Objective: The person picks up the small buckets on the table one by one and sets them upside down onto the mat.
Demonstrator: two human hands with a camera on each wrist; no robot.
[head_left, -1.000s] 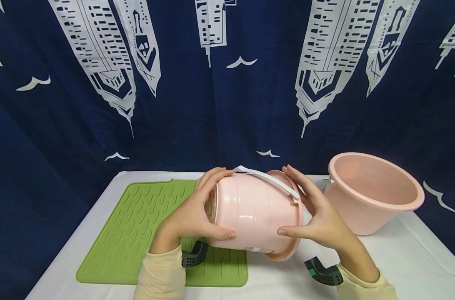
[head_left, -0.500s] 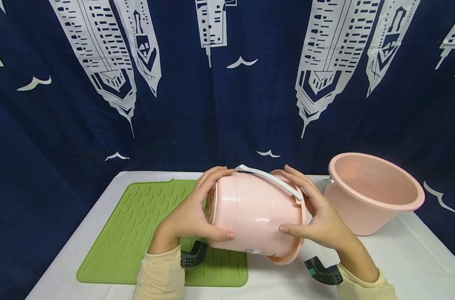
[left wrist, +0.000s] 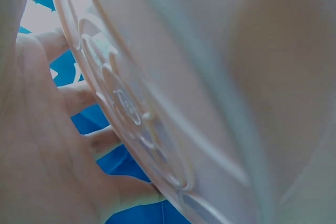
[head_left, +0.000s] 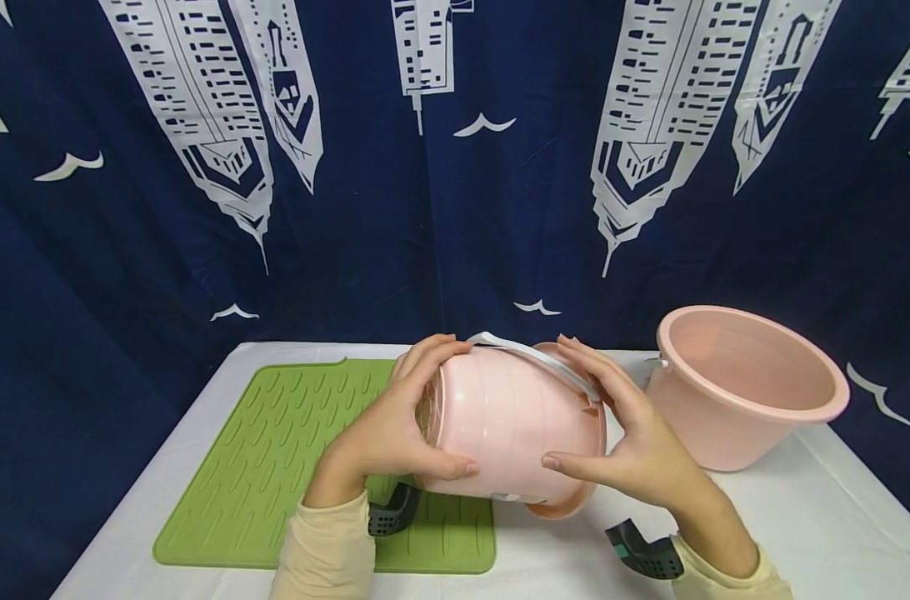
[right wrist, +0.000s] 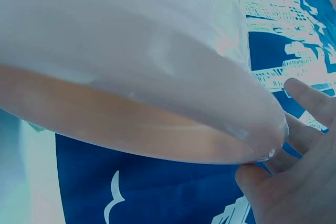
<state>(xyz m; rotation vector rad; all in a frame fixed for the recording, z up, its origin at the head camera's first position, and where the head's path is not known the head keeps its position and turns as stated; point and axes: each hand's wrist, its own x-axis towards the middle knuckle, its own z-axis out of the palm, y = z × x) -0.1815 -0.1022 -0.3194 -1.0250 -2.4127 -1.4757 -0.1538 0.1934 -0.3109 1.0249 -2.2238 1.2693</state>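
A pale pink bucket lies tilted on its side between my hands, its rim to the right and its base to the left. Its white handle rests along the upper side. My left hand grips the base end, thumb on the near wall and fingers over the far edge. In the left wrist view, moulded rings show on the bucket's base beside the palm. At the rim end, my right hand holds the wall between thumb and fingers. The right wrist view shows the bucket's opening; most of the inside is hidden.
A second pink bucket stands upright at the back right, close to my right hand. The green ridged mat covers the left of the table with its white cloth. A dark blue printed curtain hangs behind.
The rim end swung slightly right and then back left, turning the bucket a little in my hands. My right hand has shifted slightly left with it, and my left hand slightly right.
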